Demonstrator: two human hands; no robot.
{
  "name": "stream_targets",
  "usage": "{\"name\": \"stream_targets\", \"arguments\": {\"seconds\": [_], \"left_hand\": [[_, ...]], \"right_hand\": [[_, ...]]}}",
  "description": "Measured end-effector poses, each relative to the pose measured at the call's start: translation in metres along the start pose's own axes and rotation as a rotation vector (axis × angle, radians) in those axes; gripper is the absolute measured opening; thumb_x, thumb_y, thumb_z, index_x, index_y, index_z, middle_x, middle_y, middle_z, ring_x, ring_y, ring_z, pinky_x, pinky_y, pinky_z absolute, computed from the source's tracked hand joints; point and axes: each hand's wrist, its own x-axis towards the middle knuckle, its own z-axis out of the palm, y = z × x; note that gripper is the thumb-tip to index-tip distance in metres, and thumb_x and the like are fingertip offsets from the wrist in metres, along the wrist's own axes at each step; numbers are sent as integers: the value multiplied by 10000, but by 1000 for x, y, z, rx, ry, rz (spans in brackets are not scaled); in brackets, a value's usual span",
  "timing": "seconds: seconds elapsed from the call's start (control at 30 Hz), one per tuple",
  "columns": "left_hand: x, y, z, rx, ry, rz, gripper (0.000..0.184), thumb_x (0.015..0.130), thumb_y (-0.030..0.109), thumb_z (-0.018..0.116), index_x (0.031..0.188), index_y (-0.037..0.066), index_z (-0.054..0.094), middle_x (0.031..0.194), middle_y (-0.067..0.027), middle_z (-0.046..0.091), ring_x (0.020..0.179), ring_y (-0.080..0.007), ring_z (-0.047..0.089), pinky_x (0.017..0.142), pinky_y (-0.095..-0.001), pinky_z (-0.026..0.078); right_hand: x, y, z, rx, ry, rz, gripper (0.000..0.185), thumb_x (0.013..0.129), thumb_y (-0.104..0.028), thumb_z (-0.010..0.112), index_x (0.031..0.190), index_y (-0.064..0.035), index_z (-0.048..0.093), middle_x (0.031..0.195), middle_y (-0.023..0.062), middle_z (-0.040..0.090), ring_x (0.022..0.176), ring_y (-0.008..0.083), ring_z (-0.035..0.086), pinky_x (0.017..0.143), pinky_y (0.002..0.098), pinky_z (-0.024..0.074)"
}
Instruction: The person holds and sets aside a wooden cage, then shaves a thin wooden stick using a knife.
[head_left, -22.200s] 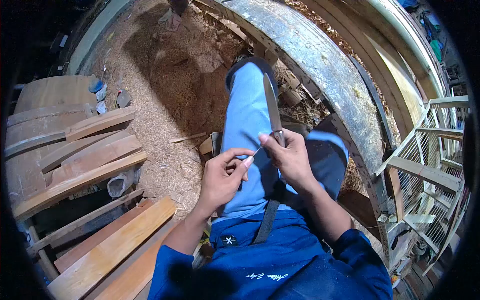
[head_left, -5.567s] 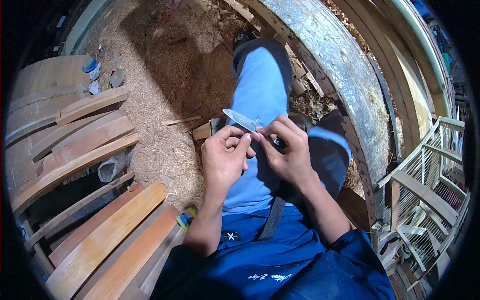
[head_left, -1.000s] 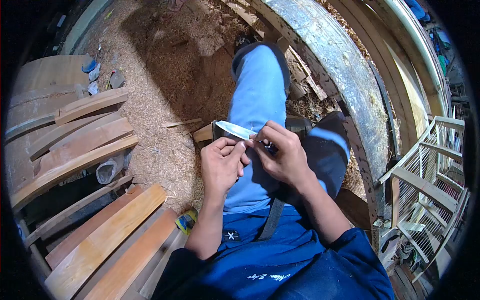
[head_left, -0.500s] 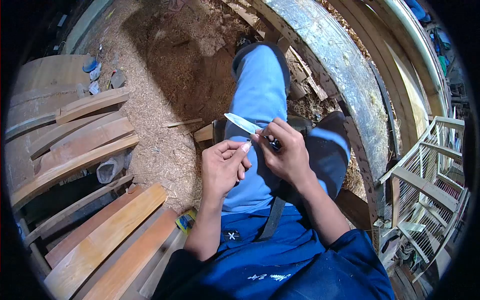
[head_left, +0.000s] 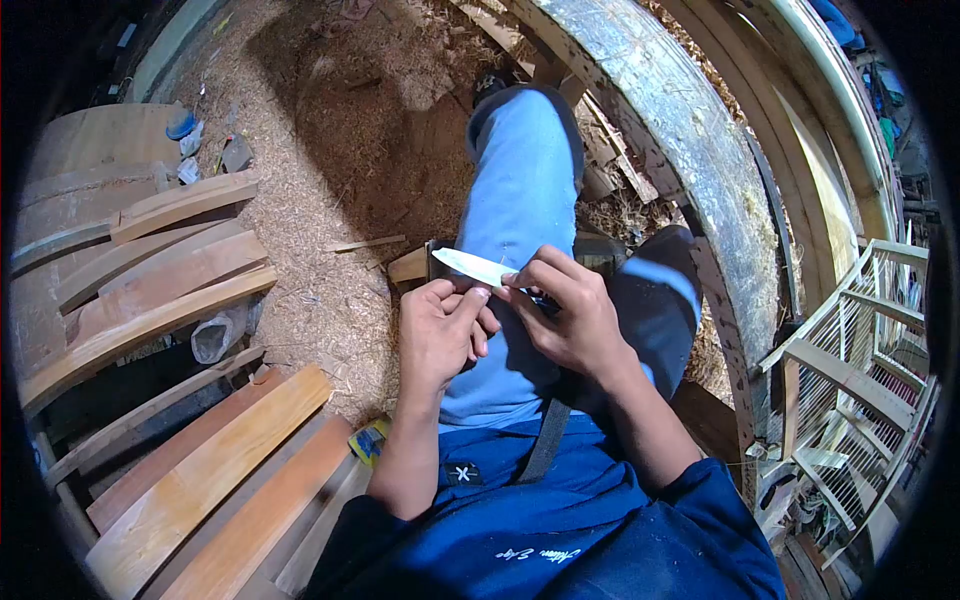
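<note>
My right hand (head_left: 572, 308) is closed round a knife, its handle mostly hidden by the fingers. The bright knife blade (head_left: 470, 266) points to the upper left, above my left fingertips and over the blue trouser leg (head_left: 520, 180). My left hand (head_left: 440, 335) is pinched, thumb against forefinger, close beside the right fingertips. Whatever lies in that pinch is too small and hidden to name.
Cut wooden boards (head_left: 215, 450) lie at the left. A long worn bench surface (head_left: 660, 100) curves along the right, with a slatted wooden frame (head_left: 850, 380) beyond it. Wood shavings (head_left: 310, 290) cover the ground. A yellow and blue packet (head_left: 368, 441) sits near my left forearm.
Compared with half a second ago, the blade has tipped lower and leftward, closer above my left fingers. Both hands keep nearly the same place. Much earlier, the blade pointed up, away from me.
</note>
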Motion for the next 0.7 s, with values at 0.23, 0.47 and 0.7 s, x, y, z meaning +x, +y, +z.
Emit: {"name": "stream_targets", "arguments": {"seconds": [0.23,0.47,0.7], "left_hand": [[0,3,2,12,-14,-8,183,1039,82,616,940,-39,711,686,-103,691,441,-86,567,377,-225,403],[0,-2,3,38,7,14,218,1046,136,640,978,-53,723,659,-81,673,427,-72,548,370,-221,382],[-5,0,10,42,62,5,200,1031,125,667,962,-56,716,649,-71,667,431,-67,543,376,-221,378]], "right_hand": [[3,-1,0,60,-6,32,148,865,-9,795,852,19,651,830,117,634,716,255,665,634,346,508],[4,1,2,60,14,65,155,885,-128,775,889,-19,665,856,139,595,746,375,652,625,453,499],[5,2,0,50,18,102,146,883,-79,778,869,-7,652,830,132,598,728,327,648,626,413,492]]}}
